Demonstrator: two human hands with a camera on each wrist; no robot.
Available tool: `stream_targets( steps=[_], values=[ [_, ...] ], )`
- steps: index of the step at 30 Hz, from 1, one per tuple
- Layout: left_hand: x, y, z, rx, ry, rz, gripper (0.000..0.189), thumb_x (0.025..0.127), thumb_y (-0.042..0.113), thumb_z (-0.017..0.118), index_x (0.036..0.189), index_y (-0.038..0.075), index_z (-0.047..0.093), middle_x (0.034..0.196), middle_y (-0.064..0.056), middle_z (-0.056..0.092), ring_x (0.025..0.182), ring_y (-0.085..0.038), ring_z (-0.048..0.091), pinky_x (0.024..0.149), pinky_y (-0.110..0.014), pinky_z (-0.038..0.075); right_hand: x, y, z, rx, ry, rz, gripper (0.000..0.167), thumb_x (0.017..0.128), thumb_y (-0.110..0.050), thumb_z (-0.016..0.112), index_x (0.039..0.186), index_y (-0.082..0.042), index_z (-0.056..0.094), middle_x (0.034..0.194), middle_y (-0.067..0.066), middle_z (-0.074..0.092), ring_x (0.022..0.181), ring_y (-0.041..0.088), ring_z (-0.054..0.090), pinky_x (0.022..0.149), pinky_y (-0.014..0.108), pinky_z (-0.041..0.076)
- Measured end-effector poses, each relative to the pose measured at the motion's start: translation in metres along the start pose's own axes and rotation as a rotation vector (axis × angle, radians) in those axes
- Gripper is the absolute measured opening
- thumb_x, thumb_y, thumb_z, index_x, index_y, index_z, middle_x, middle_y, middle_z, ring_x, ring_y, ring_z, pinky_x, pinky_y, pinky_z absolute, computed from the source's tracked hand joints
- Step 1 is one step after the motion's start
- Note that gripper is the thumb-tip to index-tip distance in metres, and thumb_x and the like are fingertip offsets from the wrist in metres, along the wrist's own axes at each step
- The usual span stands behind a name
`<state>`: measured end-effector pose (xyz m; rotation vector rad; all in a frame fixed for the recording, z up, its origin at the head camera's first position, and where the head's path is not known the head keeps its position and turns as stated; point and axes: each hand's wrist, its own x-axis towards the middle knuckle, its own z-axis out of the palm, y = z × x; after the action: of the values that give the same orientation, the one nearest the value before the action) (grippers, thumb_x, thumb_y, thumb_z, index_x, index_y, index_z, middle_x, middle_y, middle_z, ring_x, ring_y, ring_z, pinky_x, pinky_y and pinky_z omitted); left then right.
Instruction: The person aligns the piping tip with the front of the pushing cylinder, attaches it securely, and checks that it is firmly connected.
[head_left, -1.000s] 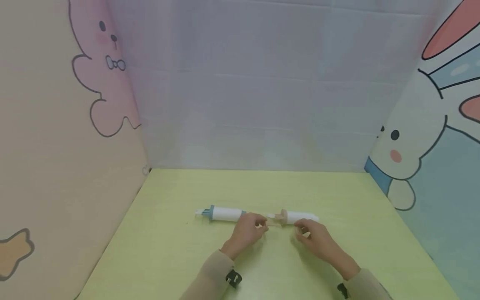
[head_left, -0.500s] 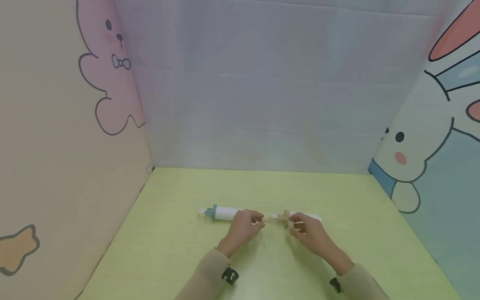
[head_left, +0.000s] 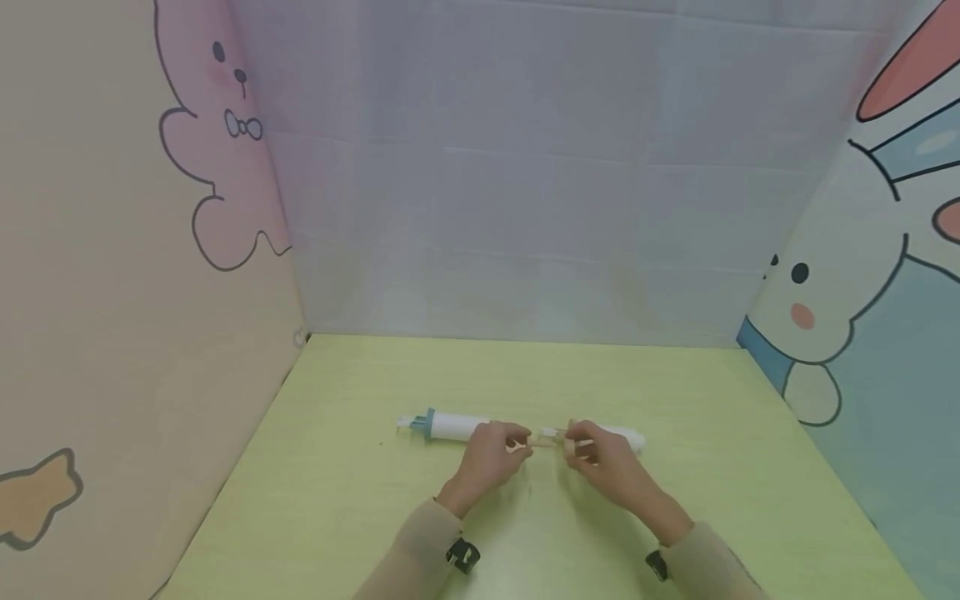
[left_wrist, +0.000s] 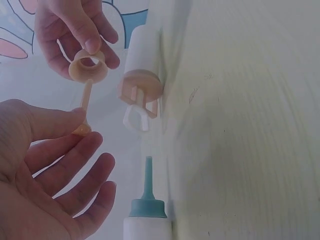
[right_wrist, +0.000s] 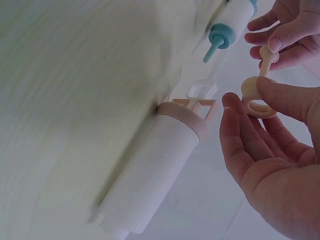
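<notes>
My left hand (head_left: pixel 483 458) pinches the rounded end of a thin peach stem (left_wrist: pixel 86 95) between thumb and index finger, its other fingers spread. Opposite it, my right hand (head_left: pixel 611 467) pinches a peach ring-shaped collar (left_wrist: pixel 79 71). The stem's far end meets the collar in both wrist views. Behind the hands lies a white syringe-like tube (right_wrist: pixel 150 170) with a peach flange (right_wrist: pixel 182 118) and a clear-white plunger handle (right_wrist: pixel 202 89). A second white tube (head_left: pixel 453 427) lies to the left, its teal nozzle (left_wrist: pixel 148 182) pointing at that handle; my left hand partly covers it.
Both tubes lie end to end on the pale yellow-green table (head_left: pixel 480 375). A pale curtain-like backdrop (head_left: pixel 480 183) stands behind it. Side walls with cartoon figures, such as a white rabbit (head_left: pixel 810 292), flank the table.
My right hand has moved left with the collar, from the right tube's barrel toward my left hand, bringing the collar up to the stem. My left hand stays nearly in place.
</notes>
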<state>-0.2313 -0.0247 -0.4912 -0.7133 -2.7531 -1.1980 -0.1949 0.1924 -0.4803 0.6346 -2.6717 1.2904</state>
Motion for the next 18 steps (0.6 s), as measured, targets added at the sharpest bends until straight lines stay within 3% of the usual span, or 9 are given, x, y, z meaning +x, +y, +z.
stream_targets(
  steps=[18],
  values=[
    [-0.0004, 0.0072, 0.0036, -0.034, -0.017, 0.019, 0.02, 0.083, 0.014, 0.074, 0.101, 0.006, 0.074, 0.09, 0.001, 0.071, 0.077, -0.012, 0.064, 0.065, -0.023, 0.048, 0.0066, -0.0054, 0.0091, -0.039, -0.005, 0.009, 0.029, 0.08, 0.003, 0.074, 0.103, -0.004, 0.059, 0.103, 0.012, 0.066, 0.08, 0.022, 0.067, 0.065, 0.026, 0.052]
  ],
)
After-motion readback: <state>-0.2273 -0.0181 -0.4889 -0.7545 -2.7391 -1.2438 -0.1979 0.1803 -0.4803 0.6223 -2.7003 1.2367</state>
